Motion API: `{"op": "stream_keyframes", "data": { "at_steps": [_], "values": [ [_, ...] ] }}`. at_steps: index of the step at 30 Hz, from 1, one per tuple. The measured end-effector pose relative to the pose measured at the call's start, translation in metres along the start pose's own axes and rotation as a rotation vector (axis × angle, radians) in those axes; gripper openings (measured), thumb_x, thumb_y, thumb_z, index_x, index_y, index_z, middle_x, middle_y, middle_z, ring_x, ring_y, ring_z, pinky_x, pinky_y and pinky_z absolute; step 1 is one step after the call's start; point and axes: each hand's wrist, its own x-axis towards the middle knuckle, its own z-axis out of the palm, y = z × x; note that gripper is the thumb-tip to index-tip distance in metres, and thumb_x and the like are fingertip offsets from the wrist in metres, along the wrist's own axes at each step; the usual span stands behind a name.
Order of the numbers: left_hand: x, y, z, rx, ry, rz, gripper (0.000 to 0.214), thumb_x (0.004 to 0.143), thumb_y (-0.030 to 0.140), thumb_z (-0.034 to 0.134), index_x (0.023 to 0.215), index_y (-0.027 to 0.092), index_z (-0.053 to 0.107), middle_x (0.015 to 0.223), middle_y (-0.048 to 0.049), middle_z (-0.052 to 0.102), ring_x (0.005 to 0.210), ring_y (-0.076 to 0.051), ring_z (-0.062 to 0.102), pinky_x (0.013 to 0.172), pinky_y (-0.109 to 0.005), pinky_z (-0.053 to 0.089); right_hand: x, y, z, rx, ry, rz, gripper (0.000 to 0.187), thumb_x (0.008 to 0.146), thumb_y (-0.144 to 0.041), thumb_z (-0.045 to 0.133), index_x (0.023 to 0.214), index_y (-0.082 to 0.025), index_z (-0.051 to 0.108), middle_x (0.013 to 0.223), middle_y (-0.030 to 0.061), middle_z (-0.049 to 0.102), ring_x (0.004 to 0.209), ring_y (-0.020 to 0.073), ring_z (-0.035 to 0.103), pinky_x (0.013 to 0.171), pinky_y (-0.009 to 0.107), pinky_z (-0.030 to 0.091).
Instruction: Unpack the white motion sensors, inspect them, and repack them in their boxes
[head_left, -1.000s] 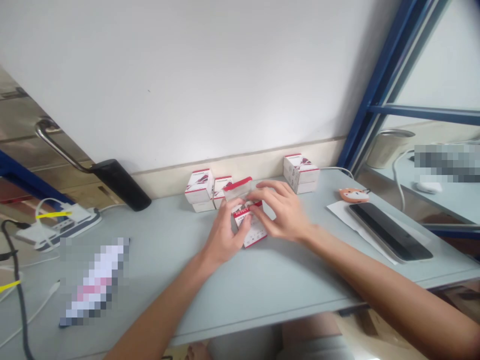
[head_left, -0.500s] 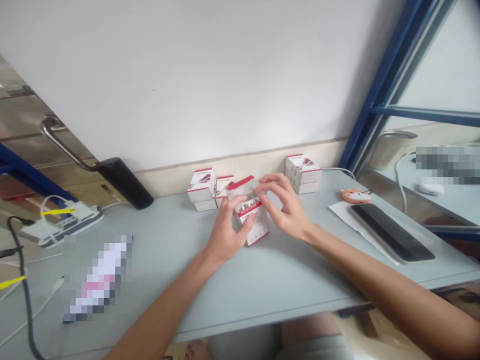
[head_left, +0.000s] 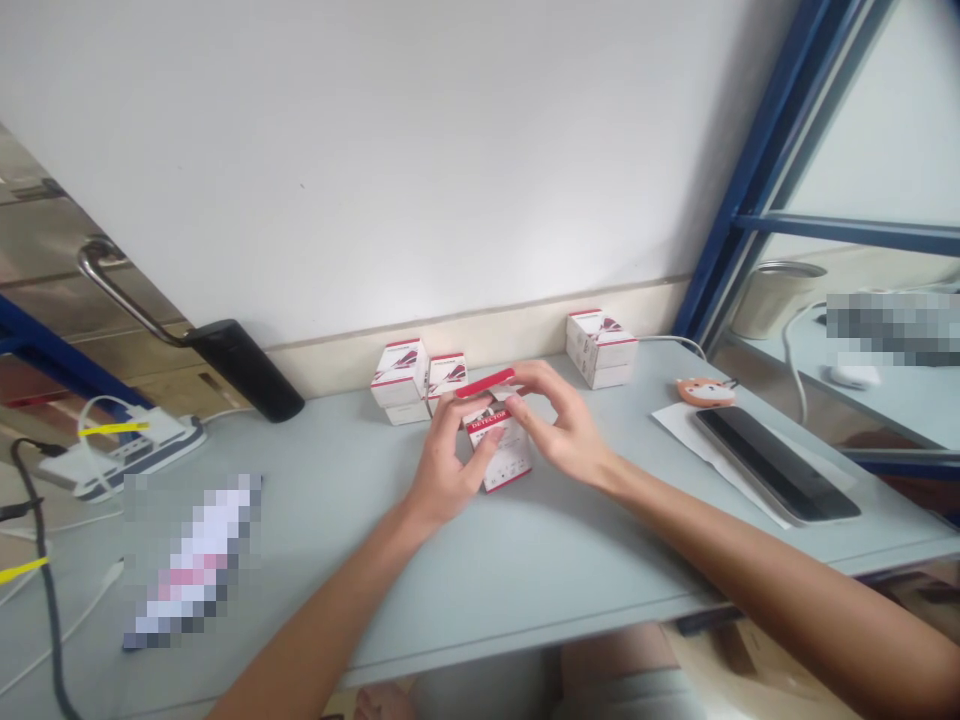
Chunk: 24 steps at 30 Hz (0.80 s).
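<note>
Grey desk (head_left: 540, 570). In from its front edge, I've got left hand (head_left: 442, 465) grasping the DETECTOR carton (head_left: 508, 455); right hand (head_left: 570, 425) curls at the lid flap (head_left: 486, 383), can't tell if pinching. Lid looks part-lowered, not yet seated. Closed-looking cartons (head_left: 400, 372) at back edge.

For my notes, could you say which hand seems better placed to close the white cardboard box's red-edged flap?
Likely the right hand: it reaches the flap, while the left hand holds the box.
</note>
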Motion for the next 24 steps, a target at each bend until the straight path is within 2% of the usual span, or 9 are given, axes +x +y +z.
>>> {"op": "stream_keyframes", "data": {
  "at_steps": [2, 5, 7, 11, 17, 19, 21, 22, 24],
  "values": [
    [-0.001, -0.003, 0.002, 0.004, 0.016, -0.011, 0.034, 0.101, 0.031, 0.063, 0.135, 0.027, 0.057, 0.135, -0.0105, 0.059, 0.133, -0.026, 0.058, 0.113, -0.047, 0.050, -0.001, 0.003, 0.001, 0.032, 0.058, -0.026, 0.024, 0.102, -0.032, 0.064, 0.123, -0.026, 0.053, 0.117, 0.0082, 0.067, 0.109, 0.0221, 0.066, 0.097, 0.044, 0.055],
    [-0.003, -0.007, 0.006, -0.012, 0.067, -0.003, 0.035, 0.101, 0.033, 0.063, 0.135, 0.027, 0.054, 0.139, -0.0123, 0.054, 0.137, -0.027, 0.056, 0.112, -0.048, 0.052, -0.001, 0.004, -0.001, -0.051, -0.007, -0.093, 0.032, 0.099, -0.030, 0.067, 0.127, -0.026, 0.052, 0.121, 0.0088, 0.065, 0.113, 0.0234, 0.063, 0.099, 0.046, 0.053],
    [-0.004, -0.009, 0.010, -0.075, 0.108, 0.020, 0.041, 0.101, 0.032, 0.064, 0.138, 0.029, 0.047, 0.143, -0.0130, 0.050, 0.135, -0.025, 0.058, 0.106, -0.045, 0.058, 0.000, 0.003, -0.003, -0.119, -0.043, -0.111, 0.023, 0.098, -0.029, 0.066, 0.120, -0.025, 0.058, 0.117, 0.0082, 0.065, 0.111, 0.0237, 0.061, 0.097, 0.044, 0.053],
    [-0.007, -0.012, 0.016, -0.149, 0.171, 0.069, 0.057, 0.099, 0.031, 0.068, 0.144, 0.033, 0.034, 0.149, -0.0136, 0.045, 0.133, -0.023, 0.060, 0.099, -0.042, 0.061, 0.005, -0.002, -0.004, -0.119, 0.027, -0.077, 0.002, 0.099, -0.026, 0.062, 0.101, -0.024, 0.061, 0.101, 0.0049, 0.065, 0.098, 0.0214, 0.061, 0.088, 0.040, 0.053],
    [-0.009, -0.025, 0.009, 0.004, 0.077, 0.044, 0.036, 0.102, 0.033, 0.063, 0.136, 0.028, 0.052, 0.140, -0.0120, 0.056, 0.138, -0.025, 0.055, 0.115, -0.050, 0.050, 0.010, -0.001, -0.011, -0.065, -0.092, -0.093, 0.010, 0.101, -0.031, 0.065, 0.095, -0.023, 0.064, 0.104, 0.0067, 0.063, 0.101, 0.0216, 0.061, 0.093, 0.041, 0.052],
    [-0.008, -0.030, 0.007, -0.002, 0.085, 0.059, 0.032, 0.102, 0.033, 0.063, 0.132, 0.028, 0.054, 0.140, -0.0110, 0.056, 0.139, -0.024, 0.055, 0.114, -0.048, 0.050, 0.008, 0.002, -0.011, -0.052, -0.075, -0.102, 0.012, 0.100, -0.033, 0.067, 0.093, -0.023, 0.065, 0.106, 0.0072, 0.064, 0.103, 0.0222, 0.063, 0.096, 0.043, 0.053],
    [-0.006, -0.033, 0.007, -0.029, 0.116, 0.048, 0.028, 0.102, 0.035, 0.063, 0.128, 0.027, 0.055, 0.137, -0.0104, 0.058, 0.134, -0.023, 0.059, 0.109, -0.043, 0.053, 0.005, 0.007, -0.010, -0.080, -0.092, -0.090, 0.010, 0.098, -0.032, 0.069, 0.104, -0.024, 0.068, 0.119, 0.0096, 0.063, 0.111, 0.0241, 0.063, 0.099, 0.045, 0.053],
    [-0.003, -0.033, 0.006, -0.047, 0.161, 0.021, 0.026, 0.103, 0.036, 0.062, 0.126, 0.027, 0.055, 0.134, -0.0102, 0.060, 0.130, -0.022, 0.062, 0.105, -0.040, 0.055, 0.002, 0.010, -0.009, -0.106, -0.125, -0.070, 0.023, 0.096, -0.033, 0.072, 0.118, -0.025, 0.068, 0.131, 0.0117, 0.060, 0.117, 0.0256, 0.063, 0.101, 0.046, 0.053],
    [0.003, -0.034, 0.004, -0.081, 0.306, -0.059, 0.023, 0.104, 0.039, 0.060, 0.121, 0.025, 0.053, 0.127, -0.0100, 0.064, 0.119, -0.020, 0.066, 0.097, -0.036, 0.058, -0.003, 0.015, -0.005, -0.144, -0.221, 0.007, 0.065, 0.090, -0.034, 0.078, 0.149, -0.030, 0.051, 0.153, 0.0154, 0.047, 0.125, 0.0282, 0.062, 0.102, 0.047, 0.055]
  ]
}}
